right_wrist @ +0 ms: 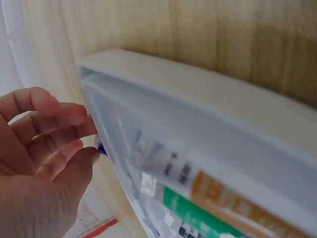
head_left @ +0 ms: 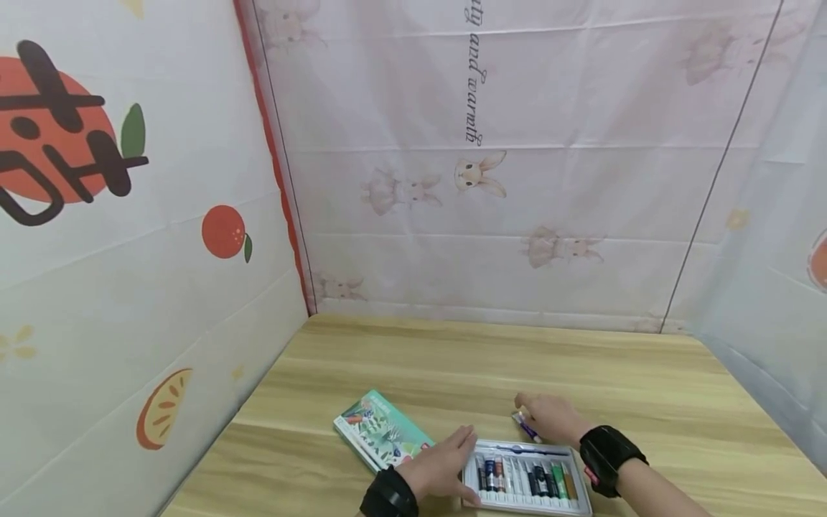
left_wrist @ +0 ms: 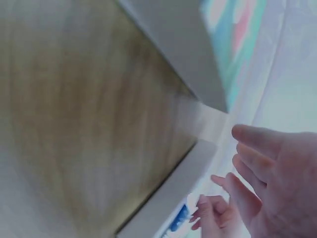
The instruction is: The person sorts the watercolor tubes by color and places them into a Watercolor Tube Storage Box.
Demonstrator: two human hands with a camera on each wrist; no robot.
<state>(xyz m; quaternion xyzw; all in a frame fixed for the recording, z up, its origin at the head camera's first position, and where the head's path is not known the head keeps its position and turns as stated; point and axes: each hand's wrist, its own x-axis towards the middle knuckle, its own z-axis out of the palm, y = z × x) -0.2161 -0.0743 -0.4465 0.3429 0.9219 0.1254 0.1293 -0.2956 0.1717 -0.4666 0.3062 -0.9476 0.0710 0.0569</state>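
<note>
A white tray (head_left: 584, 495) holds a row of several paint tubes with coloured labels, a green tube (right_wrist: 198, 210) and an orange-brown tube (right_wrist: 223, 198) among them. A dark slender brush (head_left: 526, 451) lies along its far side. My left hand (head_left: 441, 463) is at the tray's left end, fingers extended and thumb over the near corner. Past the tray's far edge, my right hand (head_left: 549, 418) pinches a small purple paint tube (head_left: 528, 429) between thumb and fingers. In the right wrist view most of that tube is hidden, with only its dark blue end (right_wrist: 101, 148) showing.
A teal box (head_left: 385, 429) with a leaf print lies left of the tray, close to my left hand. The wood-grain table (head_left: 452, 359) runs back to a printed cloth wall (head_left: 420, 93), with further cloth walls on both sides.
</note>
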